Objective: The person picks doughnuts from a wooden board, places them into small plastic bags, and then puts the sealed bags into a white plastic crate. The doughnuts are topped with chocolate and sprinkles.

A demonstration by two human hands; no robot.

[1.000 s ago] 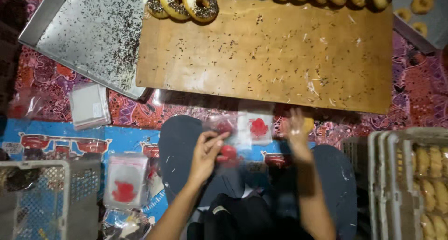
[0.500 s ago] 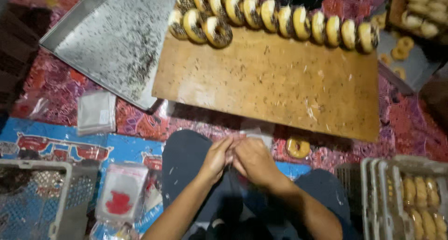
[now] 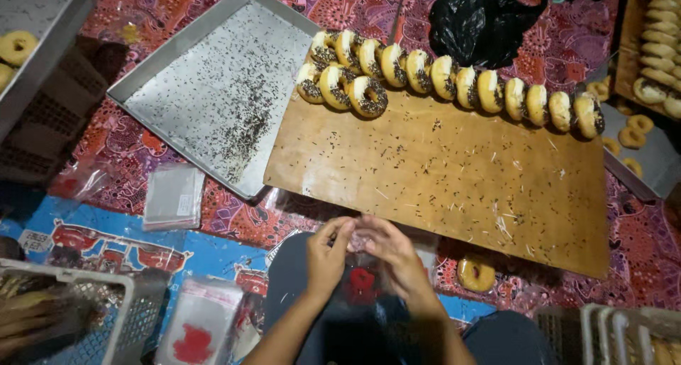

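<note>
My left hand (image 3: pixel 328 255) and my right hand (image 3: pixel 391 255) meet over my lap, both pinching the top edge of a small clear plastic bag (image 3: pixel 360 278) with a red mark on it. The bag hangs between the fingers just in front of a wooden board (image 3: pixel 440 180). Along the board's far edge stands a row of several ring doughnuts (image 3: pixel 454 81) with chocolate sprinkles. One plain doughnut (image 3: pixel 476 273) lies on the patterned cloth to the right of my right hand.
A metal tray (image 3: pixel 213 95) dusted with sprinkles lies left of the board. Stacks of clear bags (image 3: pixel 174 197) (image 3: pixel 201 324) lie at left. A white plastic crate (image 3: pixel 92 315) sits at lower left, another crate (image 3: pixel 624 333) with doughnuts at lower right. A black bag (image 3: pixel 482 17) lies behind the board.
My hands came together from apart and now hold the bag between them. The view has tilted so the board and doughnut row sit lower in the picture.
</note>
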